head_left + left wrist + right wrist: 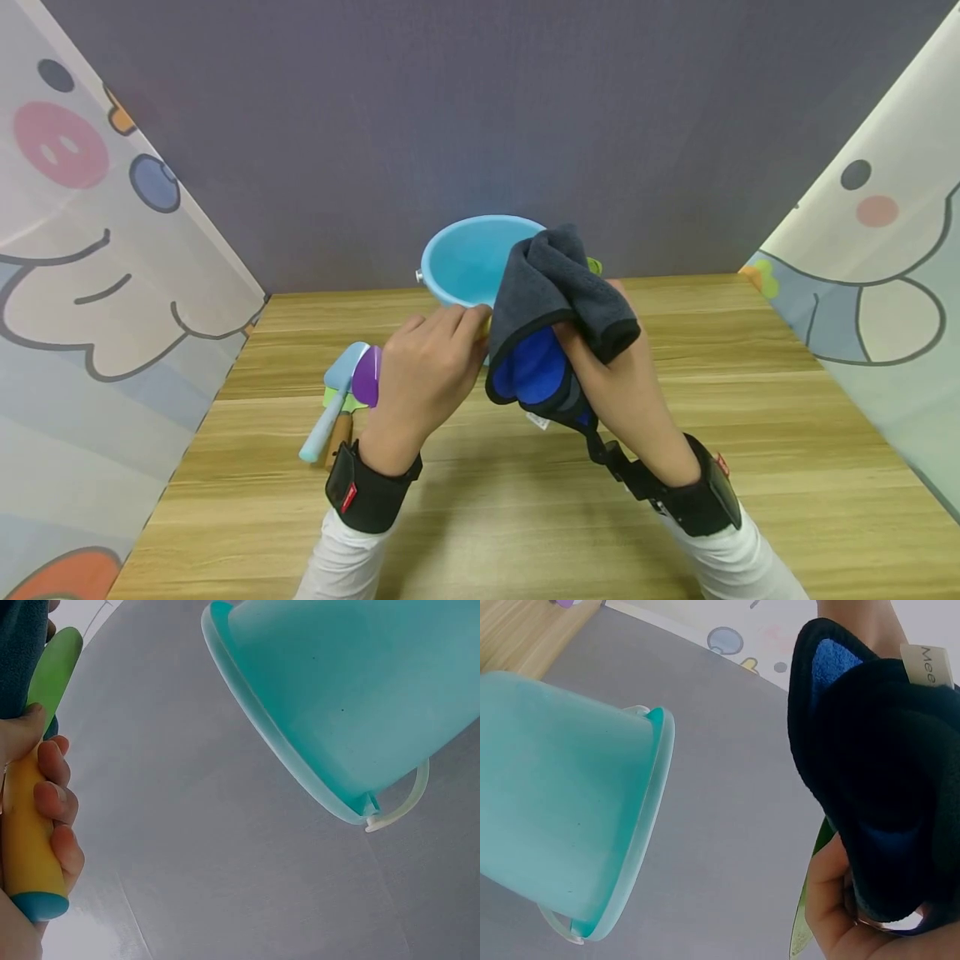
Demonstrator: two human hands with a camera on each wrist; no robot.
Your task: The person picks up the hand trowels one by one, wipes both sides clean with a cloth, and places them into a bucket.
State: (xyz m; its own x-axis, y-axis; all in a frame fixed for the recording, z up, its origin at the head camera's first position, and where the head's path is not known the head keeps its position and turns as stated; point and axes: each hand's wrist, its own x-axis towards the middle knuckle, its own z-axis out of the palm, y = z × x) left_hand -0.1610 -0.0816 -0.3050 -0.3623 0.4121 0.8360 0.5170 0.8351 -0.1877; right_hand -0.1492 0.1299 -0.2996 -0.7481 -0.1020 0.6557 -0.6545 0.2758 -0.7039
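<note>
My left hand grips a small garden tool by its yellow handle, which ends in a blue cap. A green neck runs from the handle toward the cloth. The grey and blue cloth, edged in black, is in my right hand; its fingers and thumb hold it around the tool's far part. A bit of green shows past the cloth, while the rest of the tool's head is hidden. Behind both hands stands a light blue bucket, partly covered by them in the head view.
On the wooden table, left of my left hand, lie a light blue trowel, a purple tool and a green one with a brown handle. A grey wall rises behind, with cartoon-printed panels on both sides.
</note>
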